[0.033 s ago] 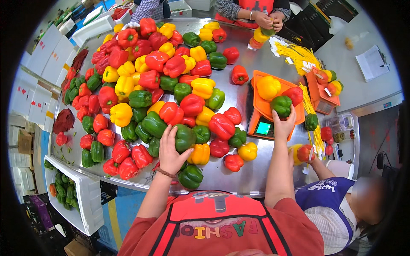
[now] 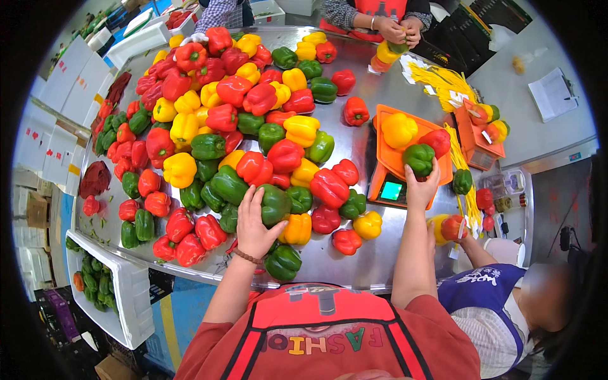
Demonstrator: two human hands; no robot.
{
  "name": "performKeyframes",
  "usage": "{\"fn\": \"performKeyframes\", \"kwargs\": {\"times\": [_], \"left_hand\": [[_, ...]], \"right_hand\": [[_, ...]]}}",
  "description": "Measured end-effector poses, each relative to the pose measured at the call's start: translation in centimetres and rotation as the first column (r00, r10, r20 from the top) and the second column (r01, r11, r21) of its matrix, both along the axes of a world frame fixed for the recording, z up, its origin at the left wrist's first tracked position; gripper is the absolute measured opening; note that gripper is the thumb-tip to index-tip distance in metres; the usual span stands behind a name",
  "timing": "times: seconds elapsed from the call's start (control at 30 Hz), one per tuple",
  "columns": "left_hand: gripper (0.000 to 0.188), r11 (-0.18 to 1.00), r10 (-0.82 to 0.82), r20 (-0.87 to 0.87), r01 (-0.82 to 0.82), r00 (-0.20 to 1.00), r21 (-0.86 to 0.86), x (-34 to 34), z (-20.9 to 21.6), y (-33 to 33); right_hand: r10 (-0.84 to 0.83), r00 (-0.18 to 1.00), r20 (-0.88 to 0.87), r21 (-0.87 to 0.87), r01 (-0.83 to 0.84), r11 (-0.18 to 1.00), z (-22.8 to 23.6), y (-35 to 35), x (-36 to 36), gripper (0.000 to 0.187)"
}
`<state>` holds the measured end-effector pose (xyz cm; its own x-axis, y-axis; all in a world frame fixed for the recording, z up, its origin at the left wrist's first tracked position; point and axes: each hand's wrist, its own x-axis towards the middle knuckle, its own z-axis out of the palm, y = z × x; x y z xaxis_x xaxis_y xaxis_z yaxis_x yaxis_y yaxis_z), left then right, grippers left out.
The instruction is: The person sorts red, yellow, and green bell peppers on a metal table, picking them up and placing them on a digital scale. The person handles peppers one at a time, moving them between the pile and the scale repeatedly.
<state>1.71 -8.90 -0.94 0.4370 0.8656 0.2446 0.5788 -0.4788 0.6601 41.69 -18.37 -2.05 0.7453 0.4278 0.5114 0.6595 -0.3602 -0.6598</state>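
Note:
My left hand [image 2: 253, 227] is wrapped over the side of a large green bell pepper [image 2: 275, 204] at the near edge of a mixed heap. Around it lie a yellow bell pepper [image 2: 296, 229] and another green one [image 2: 283, 262] close to my forearm. To the right, my right hand [image 2: 423, 185] grips a green bell pepper [image 2: 418, 159] from its near side, over the orange tray [image 2: 388, 158] of a scale. In that tray sit a yellow bell pepper [image 2: 399, 130] and a red one [image 2: 437, 142]. The scale's display [image 2: 391, 190] is lit green.
Red, yellow and green peppers cover much of the metal table [image 2: 354, 272]. Yellow ties [image 2: 437, 79] and a second orange scale [image 2: 476, 136] lie right. A white foam box [image 2: 130, 297] stands at lower left. A co-worker's hands [image 2: 399, 30] hold stacked peppers opposite; another co-worker [image 2: 484, 304] is beside me.

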Motion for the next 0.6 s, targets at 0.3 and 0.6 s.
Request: {"fn": "performKeyframes", "kwargs": {"times": [0.3, 0.6], "left_hand": [[0.086, 0.999, -0.016, -0.003, 0.016, 1.000, 0.051, -0.2, -0.6, 0.8], [0.085, 1.000, -0.011, 0.092, 0.011, 0.996, 0.007, -0.8, 0.0, 1.0]], "right_hand": [[0.102, 0.975, 0.197, -0.041, -0.096, 0.995, 2.8, 0.6, 1.8, 0.061], [0.299, 0.885, 0.358, -0.583, -0.039, 0.812, 6.1, 9.0, 2.6, 0.076]]}}
